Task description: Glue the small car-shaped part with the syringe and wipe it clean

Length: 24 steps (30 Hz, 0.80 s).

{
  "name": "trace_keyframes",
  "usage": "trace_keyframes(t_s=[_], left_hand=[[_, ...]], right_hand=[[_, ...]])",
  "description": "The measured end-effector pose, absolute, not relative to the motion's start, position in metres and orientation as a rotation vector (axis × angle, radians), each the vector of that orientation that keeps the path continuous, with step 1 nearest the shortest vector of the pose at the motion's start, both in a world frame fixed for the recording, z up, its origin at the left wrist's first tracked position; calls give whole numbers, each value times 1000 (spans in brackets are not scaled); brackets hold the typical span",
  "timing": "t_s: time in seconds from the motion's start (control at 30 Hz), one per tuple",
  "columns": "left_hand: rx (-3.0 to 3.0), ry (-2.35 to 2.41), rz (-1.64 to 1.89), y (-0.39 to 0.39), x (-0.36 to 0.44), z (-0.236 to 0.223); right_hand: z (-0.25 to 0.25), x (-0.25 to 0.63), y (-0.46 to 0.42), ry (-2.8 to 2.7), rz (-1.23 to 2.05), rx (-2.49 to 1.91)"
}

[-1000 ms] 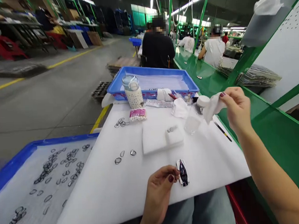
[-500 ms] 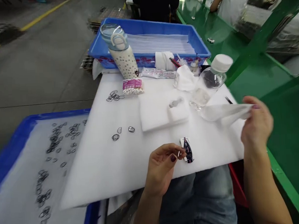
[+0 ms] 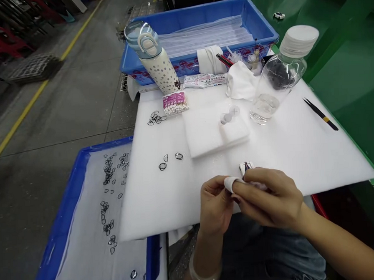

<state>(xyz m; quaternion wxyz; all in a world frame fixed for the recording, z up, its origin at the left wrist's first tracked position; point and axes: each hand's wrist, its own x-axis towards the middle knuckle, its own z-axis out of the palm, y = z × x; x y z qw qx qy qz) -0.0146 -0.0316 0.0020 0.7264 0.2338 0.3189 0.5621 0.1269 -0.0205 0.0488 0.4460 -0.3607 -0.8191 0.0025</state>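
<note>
Close together over the near edge of the white foam-topped table are my two hands. My right hand is closed on a white cloth, part of it wrapped over a fingertip. The cloth presses against the pinched fingers of my left hand; whatever small thing they hold is hidden. Just beyond the fingers lies a small white and dark toy car, partly covered by my right hand. A folded white foam pad with small clear discs on it is farther back.
Thin black rings lie at left, more in a blue-rimmed tray below. At the back stand a dotted tumbler, a cotton swab pack, a blue bin and a clear bottle. Tweezers lie right.
My right hand has brought the white cloth from the right side to my left hand, and the cloth now covers the left fingertips. The tweezers are now fully visible. The view has shifted.
</note>
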Motion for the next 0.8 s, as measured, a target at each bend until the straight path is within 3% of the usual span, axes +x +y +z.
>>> trace_keyframes(t_s=[0.47,0.6,0.8], left_hand=[[629,743,1316,-32,-10,6],[686,718,1313,-31,-11,7],[1011,901,1310,-40,-23,5]], right_hand=[[70,147,-34,-2271,22,-920],[71,169,-38,-2077,-16,-1115],[44,182,-42,-1866,441,-1325]])
